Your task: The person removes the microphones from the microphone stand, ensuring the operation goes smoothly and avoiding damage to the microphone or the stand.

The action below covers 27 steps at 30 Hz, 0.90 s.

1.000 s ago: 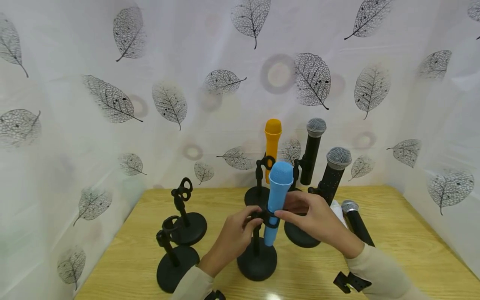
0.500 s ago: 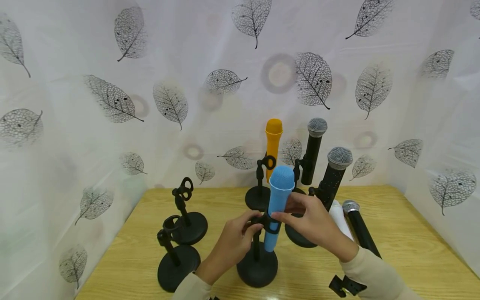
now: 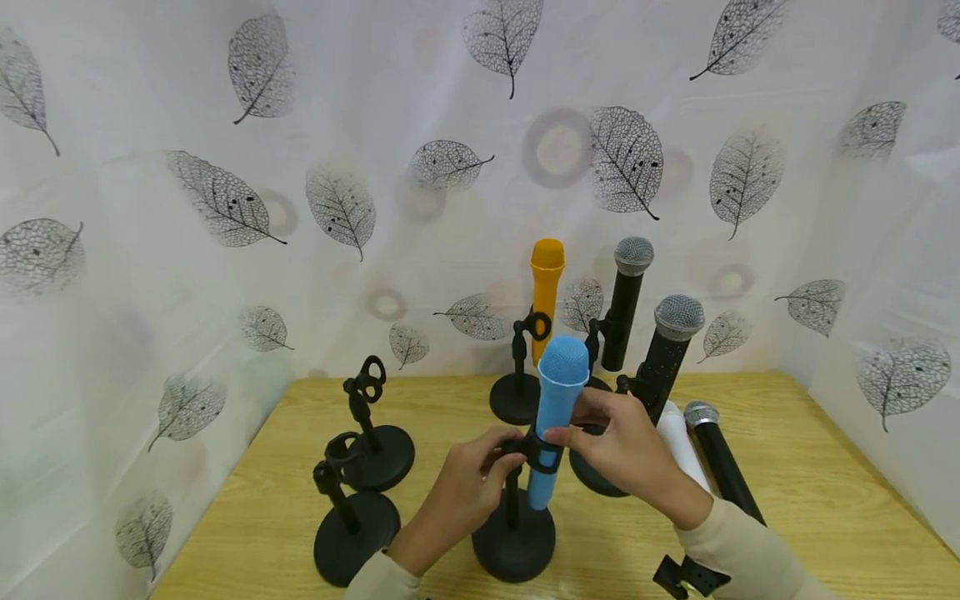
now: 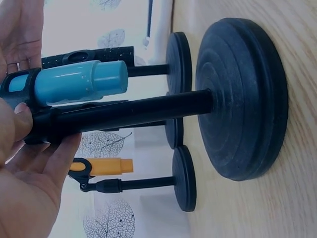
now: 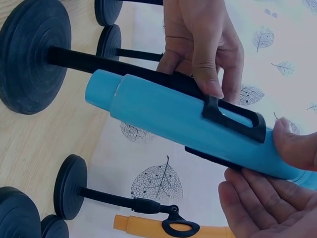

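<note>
A blue microphone (image 3: 558, 408) sits through the black clip (image 5: 237, 121) of a desk stand, head up and leaning slightly right. My left hand (image 3: 467, 483) grips this microphone stand (image 4: 143, 115) at its neck, just below and beside the clip, thumb against the joint. On the other side, my right hand (image 3: 633, 446) holds the blue microphone between thumb and fingers just above the clip, as the right wrist view shows. The lower end of the microphone hangs below the clip, beside the pole. The stand's round base (image 4: 242, 99) is on the wooden table.
Two stands with bare clips, a nearer stand (image 3: 352, 533) and a farther stand (image 3: 378, 454), are at the left. Behind are an orange microphone (image 3: 546, 283) and black microphones (image 3: 628, 292) on stands. A white microphone (image 3: 681, 442) and black microphone (image 3: 723, 462) lie at right.
Both hands, the stand and the blue microphone have shifted slightly toward the person. The microphone stays in the clip, and both hands keep their holds.
</note>
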Tool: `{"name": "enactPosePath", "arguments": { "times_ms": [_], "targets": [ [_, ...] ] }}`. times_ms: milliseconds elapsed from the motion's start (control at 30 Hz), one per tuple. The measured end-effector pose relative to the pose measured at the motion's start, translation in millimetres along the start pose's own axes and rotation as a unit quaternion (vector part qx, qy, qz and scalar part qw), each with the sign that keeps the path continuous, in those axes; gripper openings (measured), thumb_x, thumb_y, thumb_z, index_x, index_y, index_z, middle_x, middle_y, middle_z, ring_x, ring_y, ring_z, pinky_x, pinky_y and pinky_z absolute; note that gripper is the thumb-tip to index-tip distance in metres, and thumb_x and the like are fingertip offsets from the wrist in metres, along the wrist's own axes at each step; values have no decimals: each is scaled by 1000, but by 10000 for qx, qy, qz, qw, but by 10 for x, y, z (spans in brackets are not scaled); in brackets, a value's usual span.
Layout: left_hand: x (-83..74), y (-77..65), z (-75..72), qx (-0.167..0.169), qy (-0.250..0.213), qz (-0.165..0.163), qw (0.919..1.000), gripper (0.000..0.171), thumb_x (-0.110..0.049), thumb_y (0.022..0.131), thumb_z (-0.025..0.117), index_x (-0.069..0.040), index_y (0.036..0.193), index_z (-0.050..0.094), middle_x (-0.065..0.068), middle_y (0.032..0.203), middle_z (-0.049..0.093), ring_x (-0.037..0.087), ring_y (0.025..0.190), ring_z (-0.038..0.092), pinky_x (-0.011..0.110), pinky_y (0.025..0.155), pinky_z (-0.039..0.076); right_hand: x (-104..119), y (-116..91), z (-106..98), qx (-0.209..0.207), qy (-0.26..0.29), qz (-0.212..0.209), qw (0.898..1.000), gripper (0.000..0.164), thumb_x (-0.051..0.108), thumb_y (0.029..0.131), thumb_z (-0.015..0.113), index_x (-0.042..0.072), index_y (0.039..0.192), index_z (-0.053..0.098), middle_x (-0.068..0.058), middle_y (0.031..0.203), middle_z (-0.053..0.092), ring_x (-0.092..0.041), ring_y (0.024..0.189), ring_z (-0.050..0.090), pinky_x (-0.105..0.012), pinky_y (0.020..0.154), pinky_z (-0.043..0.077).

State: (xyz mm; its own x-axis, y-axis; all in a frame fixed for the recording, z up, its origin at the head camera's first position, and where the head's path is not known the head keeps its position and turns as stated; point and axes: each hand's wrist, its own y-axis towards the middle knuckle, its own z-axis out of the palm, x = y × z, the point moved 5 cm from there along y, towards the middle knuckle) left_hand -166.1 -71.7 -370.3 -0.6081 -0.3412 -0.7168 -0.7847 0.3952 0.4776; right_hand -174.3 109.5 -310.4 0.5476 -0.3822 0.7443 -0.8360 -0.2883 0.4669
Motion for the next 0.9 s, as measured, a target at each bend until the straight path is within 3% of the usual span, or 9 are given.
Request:
{"name": "enactPosePath", "arguments": {
  "times_ms": [267,900],
  "targets": [
    [10,-15,-9,-82,82,28,9999,22,-23,96,55,-14,116,59,-1,106,68,7,92,65,19,74,54,21,8,15,49,-39,190,9998,26,30,78,78,12,94,69,7,82,69,-9,83,68,-33,78,55],
    [10,-11,-5,-123,50,183,9997,19,-20,96,55,-17,115,58,-4,102,68,6,91,66,19,73,54,61,29,6,126,-158,188,9996,23,28,79,77,12,94,69,8,81,69,-9,83,68,-30,78,55]
  ]
}}
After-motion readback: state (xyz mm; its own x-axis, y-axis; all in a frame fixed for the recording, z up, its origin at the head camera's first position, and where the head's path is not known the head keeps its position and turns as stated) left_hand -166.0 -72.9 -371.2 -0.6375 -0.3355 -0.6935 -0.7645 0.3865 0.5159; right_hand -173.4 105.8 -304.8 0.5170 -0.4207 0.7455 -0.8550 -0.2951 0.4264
